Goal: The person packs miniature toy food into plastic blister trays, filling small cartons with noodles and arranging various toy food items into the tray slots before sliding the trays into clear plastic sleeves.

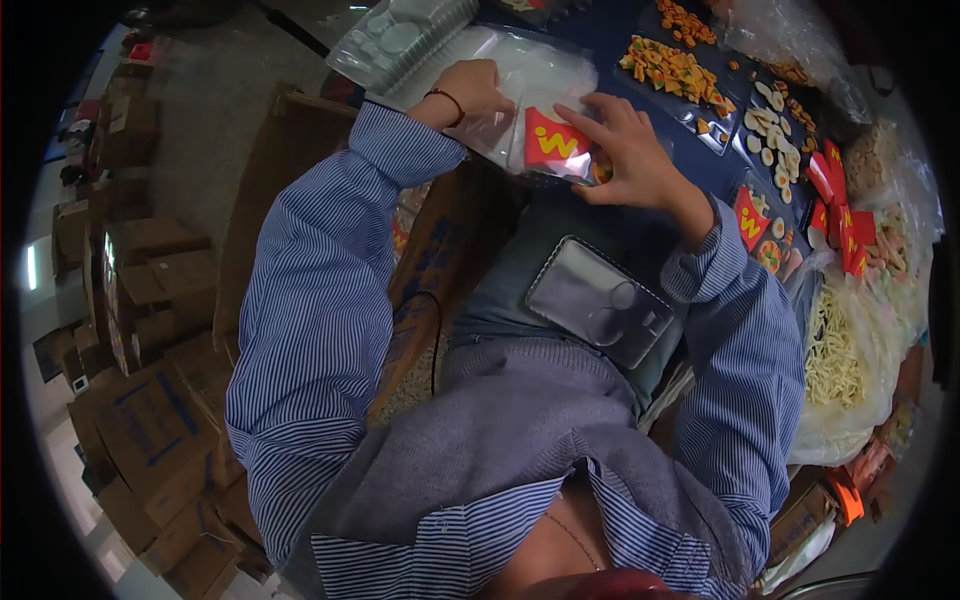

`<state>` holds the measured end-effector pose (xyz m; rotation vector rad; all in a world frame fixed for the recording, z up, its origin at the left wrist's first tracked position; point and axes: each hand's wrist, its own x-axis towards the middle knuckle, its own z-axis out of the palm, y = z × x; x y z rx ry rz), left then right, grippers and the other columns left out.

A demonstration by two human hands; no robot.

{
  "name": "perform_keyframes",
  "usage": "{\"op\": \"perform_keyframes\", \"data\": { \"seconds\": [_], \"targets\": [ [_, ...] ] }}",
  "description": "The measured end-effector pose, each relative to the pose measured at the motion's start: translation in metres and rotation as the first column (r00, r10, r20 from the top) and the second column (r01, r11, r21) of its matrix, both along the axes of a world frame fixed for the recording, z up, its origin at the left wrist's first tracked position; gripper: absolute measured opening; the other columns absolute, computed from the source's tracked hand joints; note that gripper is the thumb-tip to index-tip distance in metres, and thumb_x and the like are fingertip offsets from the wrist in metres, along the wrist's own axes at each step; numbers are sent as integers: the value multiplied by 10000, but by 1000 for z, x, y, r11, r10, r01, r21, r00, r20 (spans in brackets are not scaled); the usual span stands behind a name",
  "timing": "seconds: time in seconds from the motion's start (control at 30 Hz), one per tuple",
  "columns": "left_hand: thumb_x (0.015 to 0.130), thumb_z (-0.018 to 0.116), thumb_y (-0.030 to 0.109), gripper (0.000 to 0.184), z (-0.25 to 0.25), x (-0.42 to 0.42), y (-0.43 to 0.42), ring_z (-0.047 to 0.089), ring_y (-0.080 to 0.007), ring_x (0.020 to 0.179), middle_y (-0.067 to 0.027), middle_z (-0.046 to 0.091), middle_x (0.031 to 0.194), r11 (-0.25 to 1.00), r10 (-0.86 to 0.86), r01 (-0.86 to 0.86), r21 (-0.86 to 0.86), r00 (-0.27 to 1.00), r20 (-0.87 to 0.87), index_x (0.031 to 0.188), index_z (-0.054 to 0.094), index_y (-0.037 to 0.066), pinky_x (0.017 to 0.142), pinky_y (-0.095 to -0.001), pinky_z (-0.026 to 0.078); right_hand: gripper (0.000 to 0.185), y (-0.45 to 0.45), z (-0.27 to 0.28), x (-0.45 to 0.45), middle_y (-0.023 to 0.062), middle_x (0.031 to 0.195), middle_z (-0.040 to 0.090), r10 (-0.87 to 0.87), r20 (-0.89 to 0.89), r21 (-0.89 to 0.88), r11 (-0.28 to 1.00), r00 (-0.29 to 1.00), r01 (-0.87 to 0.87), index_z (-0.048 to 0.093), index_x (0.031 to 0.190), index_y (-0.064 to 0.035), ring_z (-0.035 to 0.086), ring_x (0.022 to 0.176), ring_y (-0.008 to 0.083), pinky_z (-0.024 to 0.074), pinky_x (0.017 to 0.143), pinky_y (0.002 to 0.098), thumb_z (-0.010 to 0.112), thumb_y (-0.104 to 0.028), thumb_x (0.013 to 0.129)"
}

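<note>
My right hand holds the right side of a clear plastic package, its thumb below and its fingers along the top. In the package lie a red carton piece with a yellow mark and a small round colourful piece. At the package's left edge is my left hand, its fingers bent down onto clear plastic; what they pinch is too small to make out. Stacked clear plastic trays stand beyond my left hand. A clear plastic shell lies on my lap.
On the blue table at right lie orange pieces, white and egg-like pieces, red cartons and another filled package. A bag of pale noodle-like strands is near my right elbow. Cardboard boxes fill the left.
</note>
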<state>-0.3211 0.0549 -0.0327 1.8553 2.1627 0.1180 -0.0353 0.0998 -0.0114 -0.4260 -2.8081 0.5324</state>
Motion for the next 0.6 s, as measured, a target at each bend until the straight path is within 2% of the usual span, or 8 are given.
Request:
{"op": "perform_keyframes", "data": {
  "seconds": [0.13,0.2,0.23,0.33,0.37,0.4,0.53,0.6],
  "targets": [
    [779,696,322,360,7,-14,-6,706,-300,863,-143,733,960,998,-66,65,13,992,103,937,717,-1,768,-395,558,883,19,-1,-25,194,1430,416,41,1,-2,999,999,-41,418,1512,-297,424,1292,370,340,1029,475,736,-519,718],
    [836,617,264,315,20,-26,-13,710,-292,871,-161,732,966,987,68,27,-157,823,565,974,724,2,761,-400,560,878,24,3,-22,196,1427,415,10,29,4,1000,1000,-10,424,1509,-288,422,1298,375,339,1033,482,735,-525,723],
    [836,617,264,315,22,-27,-14,710,-292,871,-161,732,966,987,70,23,-157,822,566,974,724,2,761,-400,560,878,25,2,-15,196,1427,415,13,30,5,1000,999,-13,424,1509,-288,422,1298,375,339,1033,482,735,-525,723],
    [904,561,273,307,15,-13,-16,692,-357,799,-192,720,885,992,70,-10,-126,873,482,879,706,3,741,-407,555,900,21,-1,8,201,1396,434,-48,72,-7,999,996,49,438,1502,-251,446,1270,372,346,1026,478,751,-520,702],
    [906,563,305,335,8,1,-15,692,-367,805,-197,719,879,995,100,-102,0,971,217,885,711,5,741,-423,555,900,17,-1,13,201,1396,434,-50,74,-8,999,996,50,438,1502,-251,446,1270,372,346,1026,478,751,-520,702],
    [908,565,336,363,4,11,-14,692,-378,811,-202,717,872,978,160,-150,148,985,-60,891,716,7,741,-439,555,903,14,-2,19,200,1390,439,-62,87,-7,998,994,63,446,1496,-245,455,1256,369,350,1021,475,761,-505,690],
    [842,602,329,337,34,35,-20,702,-390,855,-200,722,917,984,114,-82,160,974,-197,880,749,28,754,-460,566,911,0,4,34,193,1368,456,-86,72,-18,996,994,87,468,1478,-227,466,1217,361,361,997,465,779,-463,655],
    [816,601,296,310,40,33,-27,696,-399,842,-210,715,901,995,66,-48,86,972,-227,875,744,27,752,-485,561,910,-4,6,40,193,1364,458,-94,54,-19,995,994,95,470,1477,-226,463,1215,361,362,993,464,777,-463,653]
  ]
}}
